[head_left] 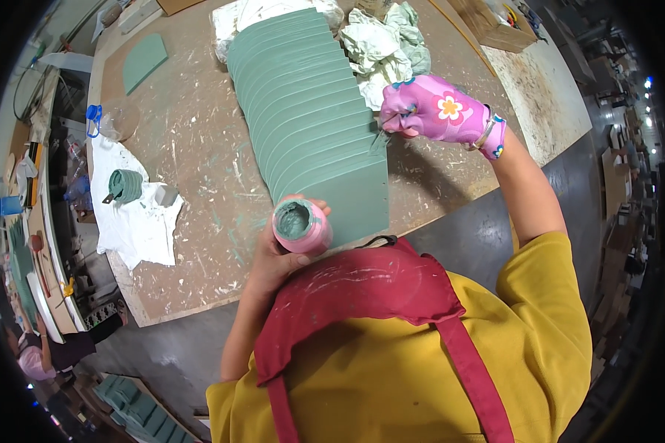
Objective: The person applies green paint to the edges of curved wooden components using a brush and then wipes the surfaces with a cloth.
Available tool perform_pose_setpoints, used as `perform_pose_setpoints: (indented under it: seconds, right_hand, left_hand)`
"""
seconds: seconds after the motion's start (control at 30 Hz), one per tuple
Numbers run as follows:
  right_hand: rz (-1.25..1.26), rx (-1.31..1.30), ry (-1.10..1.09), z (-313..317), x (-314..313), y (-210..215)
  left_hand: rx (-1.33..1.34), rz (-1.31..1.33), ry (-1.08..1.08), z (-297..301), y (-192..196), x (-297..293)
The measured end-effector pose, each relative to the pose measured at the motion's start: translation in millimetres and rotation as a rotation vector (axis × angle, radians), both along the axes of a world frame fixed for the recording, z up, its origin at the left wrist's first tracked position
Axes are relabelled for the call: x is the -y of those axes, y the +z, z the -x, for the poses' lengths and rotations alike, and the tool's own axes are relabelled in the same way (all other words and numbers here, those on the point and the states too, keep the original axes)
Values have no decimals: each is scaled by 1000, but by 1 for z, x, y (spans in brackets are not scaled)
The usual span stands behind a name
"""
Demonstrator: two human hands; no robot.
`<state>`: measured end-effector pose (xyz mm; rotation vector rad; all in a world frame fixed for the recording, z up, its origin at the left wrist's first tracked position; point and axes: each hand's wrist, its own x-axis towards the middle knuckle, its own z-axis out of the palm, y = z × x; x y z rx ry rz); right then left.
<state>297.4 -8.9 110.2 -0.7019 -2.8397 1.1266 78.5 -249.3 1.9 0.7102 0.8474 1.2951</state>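
Observation:
My bare left hand [270, 255] is wrapped round a pink jar [319, 235], held upright near my apron with green paint [293, 220] inside. A row of overlapping green panels [303, 111] runs away from me across the table, each covering most of the one behind it. Beside their right edge my right hand [440, 111], in a pink flowered glove, is closed round what looks like a small paintbrush [380, 142]. Its greenish tip is at the panels' edge; the fist hides the handle. Whether the tip touches a panel I cannot tell.
On the left, a paint-smeared green container [125, 185] stands on a white cloth [122, 232]. A single green panel [145, 62] lies at the far left. Crumpled rags [380, 48] are behind my right hand, and a wooden box [495, 26] stands far right. Another person [48, 351] is at lower left.

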Motion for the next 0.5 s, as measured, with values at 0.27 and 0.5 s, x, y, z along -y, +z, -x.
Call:
perform_pose_setpoints:
  seconds: [0.27,0.5]
  right_hand:
    - [-62,17,-36,-5,2,0]
    - [-2,-50,-238,-29,-2,2]
  left_hand:
    - [32,-3,4,-1,0,0]
    - [31,16,7,-1,3,0]
